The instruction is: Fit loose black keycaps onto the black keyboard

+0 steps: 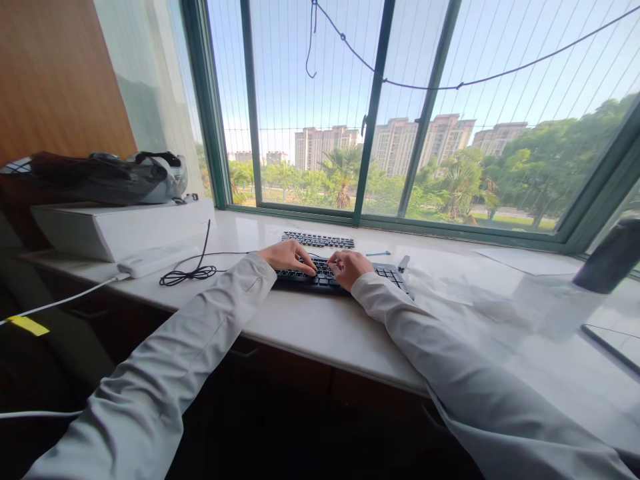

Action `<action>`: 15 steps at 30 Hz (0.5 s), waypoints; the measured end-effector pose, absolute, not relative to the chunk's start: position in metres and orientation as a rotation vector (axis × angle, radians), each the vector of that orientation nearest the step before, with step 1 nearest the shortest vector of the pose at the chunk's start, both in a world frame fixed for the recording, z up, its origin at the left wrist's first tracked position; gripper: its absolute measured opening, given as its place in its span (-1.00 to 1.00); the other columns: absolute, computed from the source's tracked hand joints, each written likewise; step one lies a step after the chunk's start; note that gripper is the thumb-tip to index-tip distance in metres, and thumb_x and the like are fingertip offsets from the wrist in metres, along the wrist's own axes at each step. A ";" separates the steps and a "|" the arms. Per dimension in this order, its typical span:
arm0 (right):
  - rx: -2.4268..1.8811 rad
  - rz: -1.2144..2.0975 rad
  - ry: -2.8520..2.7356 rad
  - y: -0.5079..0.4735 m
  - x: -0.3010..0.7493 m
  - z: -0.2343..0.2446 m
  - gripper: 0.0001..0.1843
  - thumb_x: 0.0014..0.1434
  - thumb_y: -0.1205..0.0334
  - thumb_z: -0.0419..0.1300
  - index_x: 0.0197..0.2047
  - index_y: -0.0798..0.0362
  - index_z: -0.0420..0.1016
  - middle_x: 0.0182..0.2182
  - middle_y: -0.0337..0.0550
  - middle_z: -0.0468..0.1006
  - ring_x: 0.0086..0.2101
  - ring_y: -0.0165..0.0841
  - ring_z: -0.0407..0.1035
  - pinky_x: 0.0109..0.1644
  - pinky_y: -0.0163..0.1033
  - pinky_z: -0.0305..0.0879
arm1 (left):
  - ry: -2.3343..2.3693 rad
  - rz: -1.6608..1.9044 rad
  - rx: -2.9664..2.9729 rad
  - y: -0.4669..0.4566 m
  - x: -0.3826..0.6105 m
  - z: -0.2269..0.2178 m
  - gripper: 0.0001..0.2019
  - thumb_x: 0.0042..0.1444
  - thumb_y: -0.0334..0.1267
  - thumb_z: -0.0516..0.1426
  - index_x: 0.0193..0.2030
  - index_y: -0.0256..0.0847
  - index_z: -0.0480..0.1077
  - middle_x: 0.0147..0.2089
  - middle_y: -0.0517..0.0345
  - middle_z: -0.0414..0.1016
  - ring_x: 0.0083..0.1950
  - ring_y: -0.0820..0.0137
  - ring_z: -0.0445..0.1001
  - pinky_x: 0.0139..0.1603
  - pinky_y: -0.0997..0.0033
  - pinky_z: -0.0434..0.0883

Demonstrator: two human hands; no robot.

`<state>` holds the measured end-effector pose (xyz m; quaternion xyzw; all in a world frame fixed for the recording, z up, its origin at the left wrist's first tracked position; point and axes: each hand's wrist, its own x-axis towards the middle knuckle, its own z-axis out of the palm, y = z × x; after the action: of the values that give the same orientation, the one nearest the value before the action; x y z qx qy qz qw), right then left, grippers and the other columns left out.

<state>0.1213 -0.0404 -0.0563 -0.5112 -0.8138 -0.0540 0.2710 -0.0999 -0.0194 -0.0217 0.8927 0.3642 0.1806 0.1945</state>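
Pale sleeves [165,360] foremost; left hand [289,256], right hand [350,265] spread flat upon black keyboard [330,275], second keyboard [318,239] behind, coiled cable [187,274] left on bench [310,323].

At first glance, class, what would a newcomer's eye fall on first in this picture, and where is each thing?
Dead centre, the left hand and right hand rest side by side on a black keyboard on the white windowsill ledge, with a second keyboard lying just behind. Above them the big green-framed window fills the view. At far left, a dark bag sits on a white box.
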 end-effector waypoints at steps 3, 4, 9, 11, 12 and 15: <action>-1.385 -0.162 -2.237 -0.044 0.120 -0.056 -0.80 0.17 0.12 0.10 -0.21 -0.11 0.54 -0.31 -0.24 0.56 -0.29 -0.34 0.40 -0.26 -0.28 0.21 | 1.046 0.502 2.483 -0.019 -0.098 -0.023 -0.62 -0.09 0.04 0.28 -0.21 -0.15 0.61 -0.29 0.12 0.63 -0.26 0.37 0.50 -0.26 0.50 0.32; -1.394 -0.166 -2.245 -0.045 0.119 -0.055 -0.80 0.18 0.12 0.10 -0.21 -0.11 0.54 -0.31 -0.24 0.56 -0.30 -0.34 0.40 -0.27 -0.28 0.20 | 1.059 0.501 2.484 -0.019 -0.097 -0.023 -0.63 -0.10 0.04 0.29 -0.22 -0.14 0.62 -0.29 0.13 0.63 -0.25 0.37 0.51 -0.26 0.50 0.32; -1.385 -0.167 -2.265 -0.049 0.115 -0.055 -0.79 0.18 0.12 0.09 -0.21 -0.11 0.54 -0.30 -0.25 0.57 -0.31 -0.34 0.41 -0.31 -0.29 0.18 | 1.147 0.473 2.520 -0.024 -0.093 -0.020 -0.65 -0.12 0.06 0.28 -0.28 -0.13 0.63 -0.37 0.17 0.62 -0.32 0.39 0.47 -0.31 0.49 0.28; -1.373 -0.163 -2.276 -0.051 0.115 -0.054 -0.79 0.17 0.12 0.09 -0.21 -0.12 0.54 -0.29 -0.26 0.57 -0.31 -0.34 0.41 -0.30 -0.29 0.18 | 1.180 0.464 2.539 -0.026 -0.091 -0.019 -0.64 -0.13 0.08 0.28 -0.29 -0.14 0.63 -0.40 0.17 0.61 -0.34 0.39 0.46 -0.33 0.49 0.27; -1.373 -0.159 -2.282 -0.051 0.114 -0.054 -0.78 0.17 0.12 0.09 -0.21 -0.13 0.54 -0.29 -0.26 0.57 -0.31 -0.35 0.41 -0.30 -0.29 0.18 | 1.187 0.464 2.545 -0.026 -0.091 -0.018 -0.64 -0.13 0.08 0.28 -0.30 -0.13 0.63 -0.40 0.17 0.61 -0.33 0.39 0.46 -0.33 0.48 0.27; -1.390 -0.138 -2.288 -0.052 0.114 -0.054 -0.78 0.17 0.12 0.09 -0.19 -0.12 0.54 -0.31 -0.26 0.57 -0.31 -0.35 0.41 -0.29 -0.29 0.17 | 1.183 0.463 2.558 -0.027 -0.090 -0.018 -0.66 -0.12 0.07 0.28 -0.31 -0.13 0.63 -0.39 0.17 0.61 -0.32 0.39 0.46 -0.32 0.49 0.26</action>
<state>0.1139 -0.0516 -0.0537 -0.5049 -0.8309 -0.0501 0.2286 -0.0896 -0.0274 -0.0178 0.8865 0.4100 0.1606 0.1422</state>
